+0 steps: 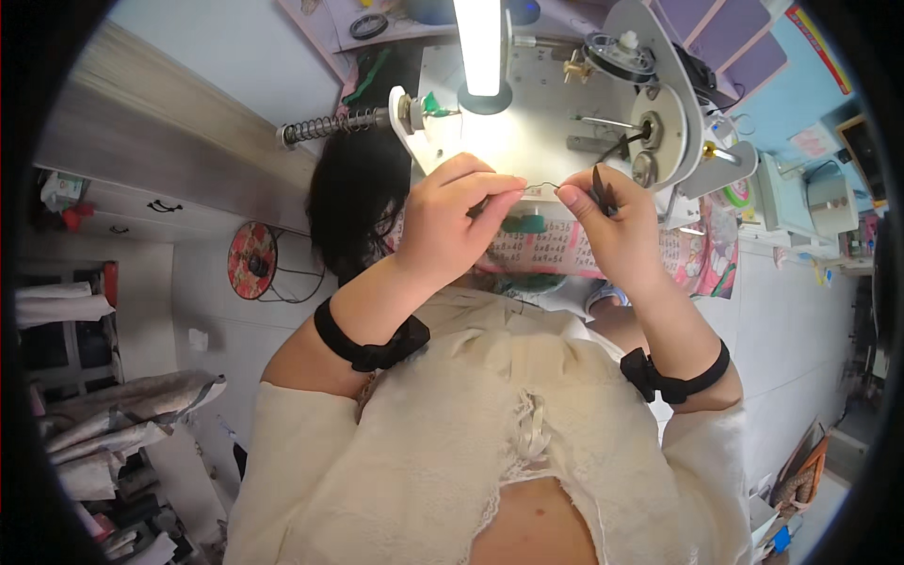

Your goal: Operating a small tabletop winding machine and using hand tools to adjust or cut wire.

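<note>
Close under the lamp, a thin dark strand runs in a slight wave between my two hands; whether it is thread, hair or wire I cannot tell. My left hand pinches one end between thumb and forefinger. Thumb and finger of my right hand pinch the other end. That hand also holds a small dark tool with pointed blades, perhaps snips, against its fingers. Beyond both hands stands a metal machine plate. Long black hair hangs to the left of my left hand.
A bright lamp rises over the plate. Left, a spring-loaded spindle juts out; right stand a white upright with discs. A printed pink cloth lies below my hands. A round red-patterned stool stands on the left.
</note>
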The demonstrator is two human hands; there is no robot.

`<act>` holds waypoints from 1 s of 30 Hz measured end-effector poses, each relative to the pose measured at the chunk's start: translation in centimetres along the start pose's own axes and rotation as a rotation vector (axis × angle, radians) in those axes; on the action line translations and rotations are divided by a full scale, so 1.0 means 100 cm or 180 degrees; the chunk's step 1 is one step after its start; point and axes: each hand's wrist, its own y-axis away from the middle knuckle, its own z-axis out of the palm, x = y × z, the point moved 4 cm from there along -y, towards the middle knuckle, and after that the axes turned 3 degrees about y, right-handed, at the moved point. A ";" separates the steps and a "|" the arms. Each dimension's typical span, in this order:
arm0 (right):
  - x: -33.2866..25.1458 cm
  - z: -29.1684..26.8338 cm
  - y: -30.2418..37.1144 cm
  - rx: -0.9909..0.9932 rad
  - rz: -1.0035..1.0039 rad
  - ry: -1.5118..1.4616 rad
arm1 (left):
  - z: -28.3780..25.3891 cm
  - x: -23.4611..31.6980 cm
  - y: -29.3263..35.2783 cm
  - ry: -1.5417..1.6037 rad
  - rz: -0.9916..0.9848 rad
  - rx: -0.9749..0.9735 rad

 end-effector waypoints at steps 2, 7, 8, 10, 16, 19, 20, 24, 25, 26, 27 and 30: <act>0.023 0.006 -0.002 -0.0171 0.0540 0.0340 | 0.008 -0.026 0.016 0.0205 -0.0833 -0.0231; 0.049 0.020 -0.017 -0.0077 0.0388 0.1147 | 0.026 -0.057 0.027 -0.0107 -0.1161 -0.0258; 0.051 0.021 -0.019 -0.0090 0.0425 0.1163 | 0.028 -0.061 0.027 -0.0078 -0.1189 -0.0272; 0.052 0.023 -0.024 -0.0203 0.0679 0.1320 | 0.029 -0.064 0.025 -0.0217 -0.1132 -0.0210; 0.056 0.030 -0.031 -0.0426 0.0810 0.1754 | 0.031 -0.069 0.027 -0.0534 -0.0858 -0.0543; 0.059 0.031 -0.032 -0.0373 0.0775 0.1674 | 0.031 -0.071 0.026 -0.0583 -0.0805 -0.0603; 0.058 0.032 -0.032 -0.0389 0.0797 0.1680 | 0.032 -0.071 0.026 -0.0568 -0.0825 -0.0612; 0.059 0.032 -0.032 -0.0434 0.1017 0.1605 | 0.032 -0.072 0.025 -0.0551 -0.0844 -0.0698; 0.059 0.032 -0.032 -0.0431 0.0986 0.1609 | 0.032 -0.072 0.024 -0.0564 -0.0827 -0.0718; 0.059 0.032 -0.032 -0.0439 0.0997 0.1609 | 0.032 -0.072 0.024 -0.0559 -0.0838 -0.0724; 0.058 0.033 -0.032 -0.0463 0.0981 0.1588 | 0.032 -0.072 0.024 -0.0575 -0.0838 -0.0732; 0.058 0.033 -0.032 -0.0466 0.0952 0.1522 | 0.031 -0.072 0.023 -0.0585 -0.0840 -0.0748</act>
